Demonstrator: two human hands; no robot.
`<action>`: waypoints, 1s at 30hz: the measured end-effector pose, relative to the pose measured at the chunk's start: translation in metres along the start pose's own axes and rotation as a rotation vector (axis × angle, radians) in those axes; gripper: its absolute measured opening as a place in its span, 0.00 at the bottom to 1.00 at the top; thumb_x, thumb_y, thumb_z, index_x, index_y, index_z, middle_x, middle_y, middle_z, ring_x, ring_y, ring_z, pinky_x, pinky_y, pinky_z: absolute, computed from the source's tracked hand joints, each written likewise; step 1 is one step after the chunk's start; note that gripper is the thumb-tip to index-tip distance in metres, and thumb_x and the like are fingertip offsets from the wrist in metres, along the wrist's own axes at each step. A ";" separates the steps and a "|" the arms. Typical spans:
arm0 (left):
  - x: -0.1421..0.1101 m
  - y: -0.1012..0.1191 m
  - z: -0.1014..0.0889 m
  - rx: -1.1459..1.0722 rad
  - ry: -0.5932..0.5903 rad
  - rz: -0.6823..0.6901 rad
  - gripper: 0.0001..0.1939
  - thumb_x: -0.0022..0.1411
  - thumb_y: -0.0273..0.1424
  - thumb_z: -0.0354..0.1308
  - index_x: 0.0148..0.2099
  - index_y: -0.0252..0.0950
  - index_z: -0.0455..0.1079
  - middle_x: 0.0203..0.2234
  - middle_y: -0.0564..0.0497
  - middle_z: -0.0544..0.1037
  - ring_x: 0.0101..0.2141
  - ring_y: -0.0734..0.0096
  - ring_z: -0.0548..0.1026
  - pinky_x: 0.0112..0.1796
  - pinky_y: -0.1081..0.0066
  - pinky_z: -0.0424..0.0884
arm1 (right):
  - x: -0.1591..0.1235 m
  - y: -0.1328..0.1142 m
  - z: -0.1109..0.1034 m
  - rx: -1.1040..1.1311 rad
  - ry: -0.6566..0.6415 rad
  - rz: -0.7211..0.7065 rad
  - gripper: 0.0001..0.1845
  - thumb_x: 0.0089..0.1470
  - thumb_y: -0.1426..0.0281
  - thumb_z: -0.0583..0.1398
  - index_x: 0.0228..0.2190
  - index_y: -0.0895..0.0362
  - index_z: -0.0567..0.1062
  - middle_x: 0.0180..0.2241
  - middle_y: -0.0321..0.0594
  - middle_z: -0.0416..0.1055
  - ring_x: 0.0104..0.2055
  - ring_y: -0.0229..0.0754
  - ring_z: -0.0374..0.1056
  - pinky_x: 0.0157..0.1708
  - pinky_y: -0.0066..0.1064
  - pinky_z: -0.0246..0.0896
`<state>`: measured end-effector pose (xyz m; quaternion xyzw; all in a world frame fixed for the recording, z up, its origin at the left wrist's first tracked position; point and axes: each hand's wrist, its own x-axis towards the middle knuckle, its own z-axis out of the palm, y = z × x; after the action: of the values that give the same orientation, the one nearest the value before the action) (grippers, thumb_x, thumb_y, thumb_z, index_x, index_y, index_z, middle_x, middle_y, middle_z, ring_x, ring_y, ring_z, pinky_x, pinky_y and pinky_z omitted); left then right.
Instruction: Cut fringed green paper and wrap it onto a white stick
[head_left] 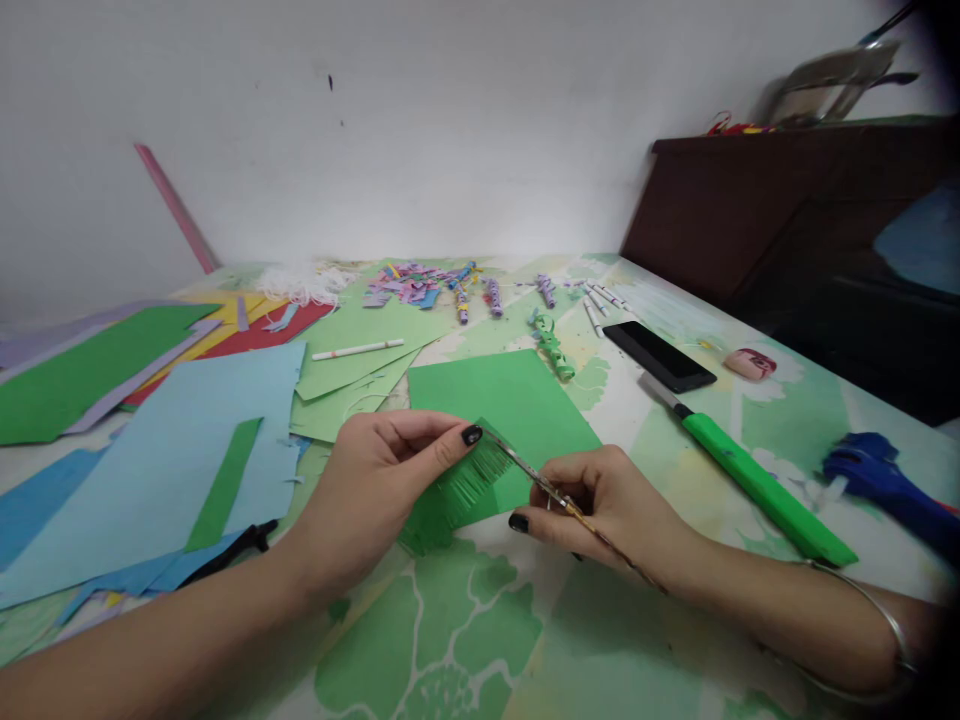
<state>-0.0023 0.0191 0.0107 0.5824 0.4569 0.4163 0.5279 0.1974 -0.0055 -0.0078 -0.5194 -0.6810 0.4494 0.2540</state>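
The fringe [461, 490] is green, like the sheet [517, 400] under it. The nails [472, 434] on both hands are black. The table [465, 630] is pale with a green leaf pattern. The knife [765, 490] has a bright green handle; the phone [658, 355] is black. Light blue paper [187, 440] carries a green strip [223, 485], with red [262, 335] and yellow [217, 305] sheets behind. The wall [420, 120] is white.

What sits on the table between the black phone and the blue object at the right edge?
In the head view, between the black phone and the blue object lie a green-handled knife and, further back, a small pink object.
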 end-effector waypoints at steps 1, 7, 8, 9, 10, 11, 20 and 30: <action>0.000 0.000 0.000 -0.007 -0.001 0.000 0.07 0.54 0.35 0.63 0.36 0.40 0.79 0.26 0.53 0.81 0.28 0.72 0.75 0.29 0.77 0.70 | 0.000 0.000 0.000 0.000 0.000 0.002 0.15 0.45 0.63 0.62 0.18 0.60 0.67 0.14 0.28 0.50 0.18 0.29 0.45 0.16 0.23 0.40; 0.002 0.000 0.001 -0.016 -0.003 -0.004 0.06 0.54 0.34 0.63 0.35 0.40 0.79 0.25 0.54 0.81 0.26 0.76 0.74 0.28 0.80 0.69 | 0.001 0.000 0.000 -0.009 -0.003 -0.012 0.17 0.46 0.61 0.62 0.18 0.60 0.68 0.14 0.28 0.50 0.18 0.29 0.46 0.16 0.23 0.40; 0.002 0.001 0.001 -0.016 -0.001 -0.002 0.06 0.54 0.34 0.63 0.35 0.40 0.79 0.25 0.54 0.80 0.26 0.77 0.74 0.28 0.80 0.69 | 0.001 0.000 0.000 -0.010 -0.002 -0.010 0.17 0.46 0.60 0.62 0.18 0.60 0.68 0.14 0.28 0.50 0.18 0.29 0.46 0.16 0.23 0.40; 0.002 0.001 0.001 -0.016 0.000 -0.004 0.06 0.54 0.34 0.63 0.35 0.40 0.79 0.25 0.55 0.80 0.26 0.77 0.73 0.27 0.81 0.68 | 0.001 0.000 0.000 -0.007 0.000 -0.007 0.17 0.45 0.61 0.63 0.18 0.60 0.68 0.14 0.28 0.50 0.18 0.29 0.46 0.16 0.23 0.40; 0.002 0.001 0.001 -0.017 0.001 -0.004 0.06 0.54 0.34 0.63 0.35 0.41 0.79 0.24 0.55 0.80 0.26 0.77 0.73 0.27 0.81 0.68 | 0.000 0.000 0.000 -0.002 0.002 -0.004 0.17 0.45 0.61 0.63 0.18 0.60 0.68 0.14 0.28 0.50 0.18 0.29 0.45 0.16 0.23 0.40; 0.001 0.001 0.001 -0.019 0.001 -0.005 0.06 0.54 0.34 0.63 0.35 0.41 0.79 0.25 0.55 0.80 0.26 0.77 0.73 0.28 0.81 0.68 | 0.000 0.000 0.000 -0.001 0.004 -0.005 0.17 0.44 0.61 0.64 0.18 0.60 0.68 0.14 0.28 0.50 0.18 0.29 0.45 0.16 0.23 0.40; 0.000 0.000 -0.001 -0.017 -0.002 0.001 0.07 0.54 0.35 0.63 0.36 0.41 0.79 0.27 0.54 0.81 0.28 0.77 0.74 0.29 0.81 0.69 | 0.000 0.002 0.001 -0.028 0.023 -0.034 0.18 0.43 0.60 0.66 0.17 0.61 0.69 0.14 0.27 0.48 0.18 0.29 0.44 0.16 0.23 0.38; 0.000 -0.002 -0.001 -0.009 0.003 0.011 0.07 0.54 0.34 0.64 0.36 0.42 0.79 0.27 0.55 0.81 0.27 0.79 0.73 0.27 0.83 0.68 | 0.001 0.003 0.000 -0.002 0.025 -0.029 0.19 0.42 0.61 0.66 0.16 0.61 0.67 0.14 0.27 0.48 0.18 0.29 0.44 0.16 0.22 0.38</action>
<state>-0.0033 0.0192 0.0090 0.5819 0.4527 0.4223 0.5274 0.1983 -0.0043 -0.0112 -0.5153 -0.6858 0.4382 0.2686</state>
